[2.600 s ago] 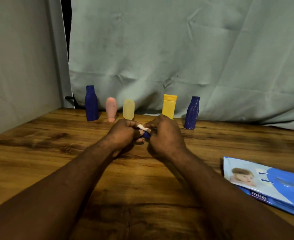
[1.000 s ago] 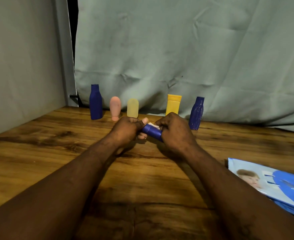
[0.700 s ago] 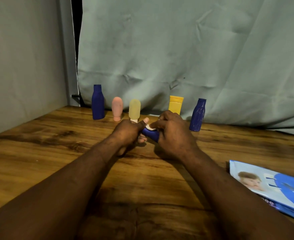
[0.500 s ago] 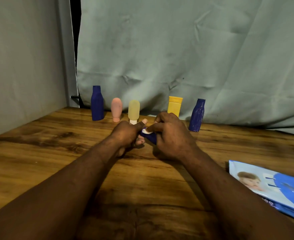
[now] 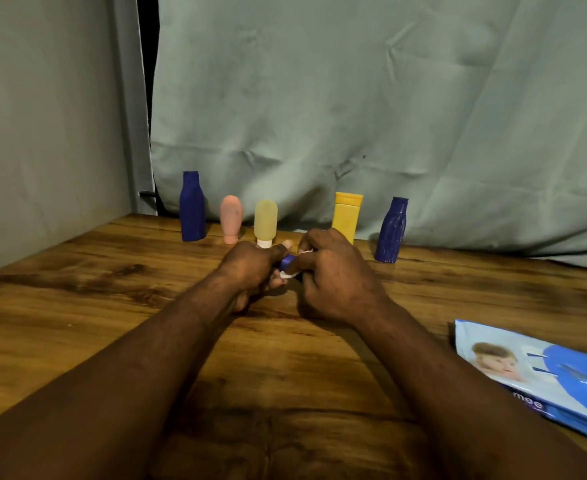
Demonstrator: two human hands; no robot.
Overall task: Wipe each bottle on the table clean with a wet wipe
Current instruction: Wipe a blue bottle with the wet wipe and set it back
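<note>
My left hand (image 5: 250,266) grips one end of a small blue bottle (image 5: 287,261) held just above the wooden table (image 5: 112,306). My right hand (image 5: 333,275) is curled round the bottle's other end with a white wet wipe (image 5: 290,274) pinched against it. Most of the bottle and wipe is hidden by my fingers. Behind my hands stands a row: a tall blue bottle (image 5: 192,206), a pink bottle (image 5: 231,219), a pale yellow bottle (image 5: 265,221), a yellow tube (image 5: 346,213) and another blue bottle (image 5: 391,230).
A blue and white pack of wet wipes (image 5: 541,372) lies at the table's right edge. A grey cloth backdrop (image 5: 354,116) hangs behind the row of bottles, and a grey wall (image 5: 43,133) closes off the left side.
My right hand has slid left along the small blue bottle, covering more of it; the wipe now shows below the bottle, between my hands. The camera view shifted slightly.
</note>
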